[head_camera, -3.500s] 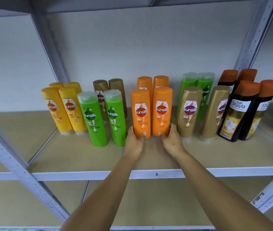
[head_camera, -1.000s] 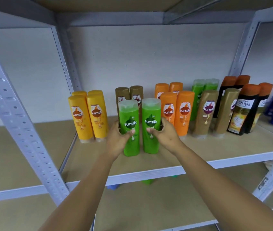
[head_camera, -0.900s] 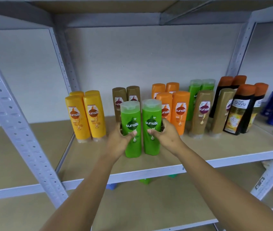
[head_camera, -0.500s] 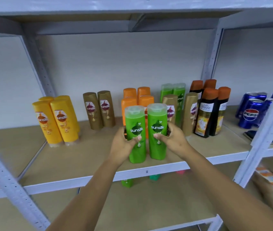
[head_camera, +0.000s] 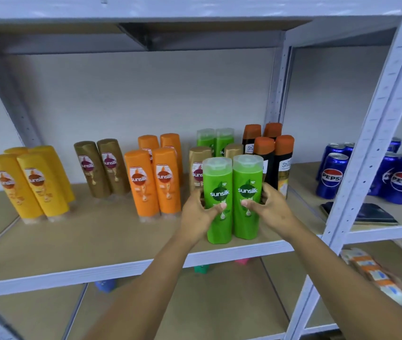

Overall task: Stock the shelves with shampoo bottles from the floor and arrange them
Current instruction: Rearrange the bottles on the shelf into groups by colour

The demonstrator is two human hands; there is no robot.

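The left hand (head_camera: 198, 214) is gripping the left green Sunsilk bottle (head_camera: 218, 197) and the right hand (head_camera: 269, 207) is gripping the right green Sunsilk bottle (head_camera: 247, 195), each with a thumb pressing across the label and the fingers curling round the outer side, so the two are travelling as one pair, sides touching and upright. Relative to the two front orange Sunsilk bottles (head_camera: 154, 182), this pair is sitting just to the right and nearer the shelf's front edge (head_camera: 219, 257), in front of the gold Sunsilk bottles (head_camera: 198, 165); whether the bases are resting on the board or hovering just above it is hard to tell. Behind those gold bottles two more green bottles (head_camera: 216, 141) are standing, which is probably why the pair is being brought here: matching colours are being grouped. Left of the orange ones, another gold pair (head_camera: 102, 168) is standing toward the back, and further left the yellow Sunsilk bottles (head_camera: 31, 182) are clustering. Far right of the orange ones, beyond the black Shayla bottles (head_camera: 277, 158) and the upright post (head_camera: 371, 133), Pepsi cans (head_camera: 332, 173) are filling the next bay
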